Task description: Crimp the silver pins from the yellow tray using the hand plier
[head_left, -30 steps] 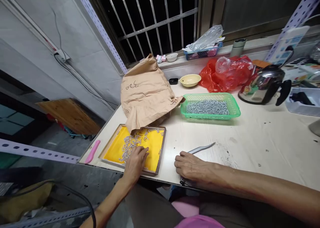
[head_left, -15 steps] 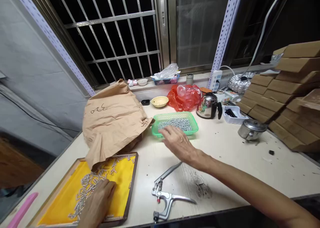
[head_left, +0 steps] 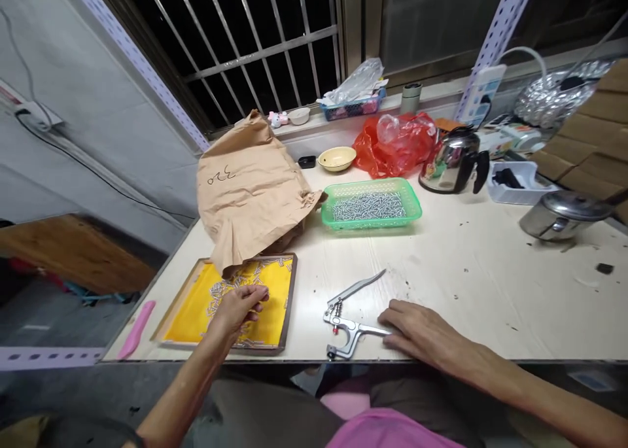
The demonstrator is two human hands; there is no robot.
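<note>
My left hand (head_left: 238, 309) is raised over the dark-framed tray (head_left: 289, 304), thumb and fingertips pinched together. Whatever is between them is too small to make out. Small silvery metal pins (head_left: 216, 291) lie scattered on the tray's yellow lining. My right hand (head_left: 417, 327) rests on the table with its fingers stretched out. Its fingertips touch the end of the lower handle of the metal hand pliers (head_left: 350, 333), which lie with handles spread, a spring and a red tip between. Beyond the pliers, a green basket (head_left: 415, 212) holds many similar silvery pins (head_left: 370, 206).
A brown paper bag (head_left: 255, 186) overhangs the tray's back edge. A pink-handled object (head_left: 137, 330) lies at the left edge. Along the back are a yellow bowl (head_left: 337, 158), a red plastic bag (head_left: 392, 144), a kettle (head_left: 449, 163) and a lidded pot (head_left: 564, 218). Cardboard boxes (head_left: 583, 134) stand right.
My right hand has come back from the green basket to the pliers' handle. My left hand has lifted from the pins, fingertips now pinched. The view has shifted, showing more of the table's front edge.
</note>
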